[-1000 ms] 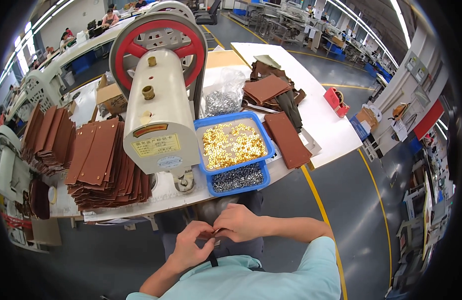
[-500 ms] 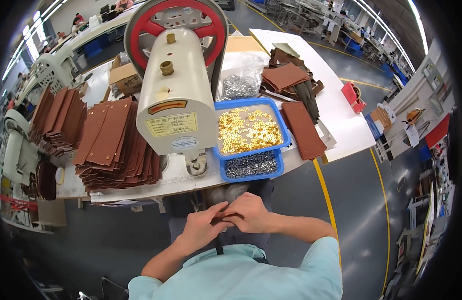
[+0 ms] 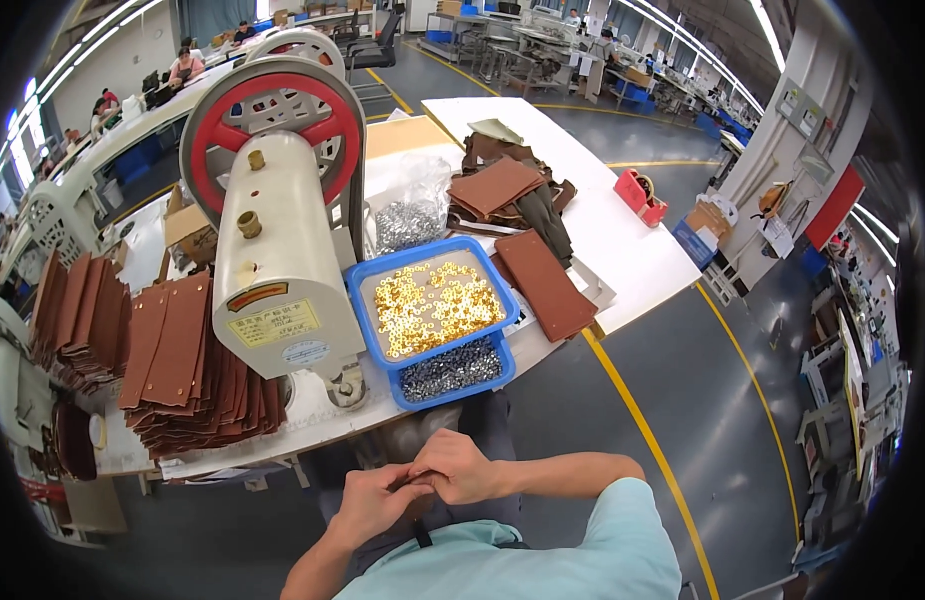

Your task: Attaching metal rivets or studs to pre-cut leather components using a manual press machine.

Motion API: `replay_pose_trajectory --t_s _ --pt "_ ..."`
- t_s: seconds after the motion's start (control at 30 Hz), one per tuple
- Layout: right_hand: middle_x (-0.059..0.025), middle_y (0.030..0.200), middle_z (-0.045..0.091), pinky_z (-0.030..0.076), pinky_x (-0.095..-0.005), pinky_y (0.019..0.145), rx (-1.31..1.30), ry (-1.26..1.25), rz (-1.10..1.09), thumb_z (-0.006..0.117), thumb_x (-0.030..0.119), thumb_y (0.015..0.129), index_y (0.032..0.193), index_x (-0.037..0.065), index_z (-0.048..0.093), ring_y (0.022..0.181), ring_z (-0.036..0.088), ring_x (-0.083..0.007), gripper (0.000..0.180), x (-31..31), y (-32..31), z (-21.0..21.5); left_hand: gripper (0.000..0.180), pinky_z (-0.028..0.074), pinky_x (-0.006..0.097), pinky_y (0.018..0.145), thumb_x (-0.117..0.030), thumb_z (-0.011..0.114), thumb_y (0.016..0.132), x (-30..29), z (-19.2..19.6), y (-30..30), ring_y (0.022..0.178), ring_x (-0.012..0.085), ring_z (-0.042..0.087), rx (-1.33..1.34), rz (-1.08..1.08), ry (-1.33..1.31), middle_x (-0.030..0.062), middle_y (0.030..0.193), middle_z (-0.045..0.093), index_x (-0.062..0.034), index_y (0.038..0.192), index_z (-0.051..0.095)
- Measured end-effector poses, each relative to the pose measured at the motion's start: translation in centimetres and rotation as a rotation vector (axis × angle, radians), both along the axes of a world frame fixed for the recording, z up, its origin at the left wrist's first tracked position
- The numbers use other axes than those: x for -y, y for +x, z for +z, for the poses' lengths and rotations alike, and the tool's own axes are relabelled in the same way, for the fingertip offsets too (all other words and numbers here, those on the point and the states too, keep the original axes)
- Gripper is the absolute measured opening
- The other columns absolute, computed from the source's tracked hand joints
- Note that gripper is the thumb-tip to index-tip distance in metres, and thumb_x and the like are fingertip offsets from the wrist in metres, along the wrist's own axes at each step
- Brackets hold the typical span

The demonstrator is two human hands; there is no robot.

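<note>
Hands staying joined below the desk (image 3: 632,270) edge.
Left hand (image 3: 374,500) and right hand (image 3: 454,466) are pinching something unseen; its axis is indiscernible.

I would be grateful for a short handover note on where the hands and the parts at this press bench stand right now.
Left hand and right hand: together in the lap below the table edge, fingertips pinching something too small to identify.
Parts: blue tray of gold rings, tray of small grey pieces in front of it, brown leather stack left of the press.
Done or left: cannot tell from this view; neither hand is at the press.
</note>
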State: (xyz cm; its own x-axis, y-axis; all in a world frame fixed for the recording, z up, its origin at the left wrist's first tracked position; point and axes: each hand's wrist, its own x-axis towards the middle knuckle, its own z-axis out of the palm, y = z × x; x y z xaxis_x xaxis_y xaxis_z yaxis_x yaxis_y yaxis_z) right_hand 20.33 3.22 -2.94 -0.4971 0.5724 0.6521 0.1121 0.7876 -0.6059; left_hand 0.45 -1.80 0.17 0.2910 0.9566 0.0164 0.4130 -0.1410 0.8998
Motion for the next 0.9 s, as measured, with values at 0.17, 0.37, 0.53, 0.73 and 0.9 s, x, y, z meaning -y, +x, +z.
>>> replay_pose_trajectory --t_s 0.17,0.37,0.53,0.73,0.9 --pt "-0.008 0.086 0.072 0.053 -0.0406 0.07 0.257 -0.24 0.082 0.08 0.013 0.081 0.097 0.008 0.074 0.078 0.069 -0.0295 0.018 -2.1 0.8 1.0 0.04 0.059 0.03 0.075 -0.017 0.083 0.082 -1.2 -0.5 -0.1 0.083 0.0196 0.076 0.013 0.092 -0.049 0.0146 0.093 0.077 -0.004 0.119 0.073" --pt "-0.0136 0.1 0.074 0.057 -0.0445 0.081 0.516 -0.324 -0.259 0.075 0.033 0.088 0.11 0.007 0.075 0.092 0.071 -0.0357 0.033 -12.0 2.6 5.0 0.058 0.059 0.04 0.075 -0.02 0.078 0.088 -0.9 1.8 -0.3 0.086 0.0363 0.075 -0.206 0.075 0.005 0.0181 0.095 0.075 -0.0083 0.139 0.055" --pt "-0.0189 0.111 0.071 0.054 -0.0468 0.092 0.816 -0.215 -0.665 0.076 0.02 0.082 0.108 0.007 0.077 0.103 0.069 -0.0357 0.029 -21.9 6.6 0.7 0.034 0.058 0.041 0.075 -0.009 0.07 0.089 0.0 1.6 -0.8 0.086 0.0364 0.073 -0.199 0.106 0.214 0.0156 0.098 0.074 -0.0085 0.123 0.065" --pt "-0.017 0.093 0.074 0.056 -0.0471 0.085 0.822 -0.235 -0.561 0.075 0.016 0.078 0.095 0.008 0.08 0.09 0.072 -0.0348 0.019 -23.6 6.5 -0.8 0.016 0.058 0.038 0.077 -0.007 0.071 0.088 0.6 2.2 -2.1 0.086 0.0342 0.073 -0.19 0.162 0.132 0.0148 0.098 0.074 -0.0055 0.103 0.072" --pt "-0.0177 0.087 0.074 0.056 -0.048 0.08 0.732 -0.188 -0.592 0.075 0.017 0.078 0.091 0.008 0.08 0.084 0.071 -0.0362 0.016 -23.0 5.9 -1.1 0.03 0.057 0.037 0.076 -0.009 0.073 0.088 1.0 1.9 -2.9 0.085 0.033 0.073 -0.188 0.19 0.004 0.0162 0.095 0.074 -0.0058 0.118 0.069"
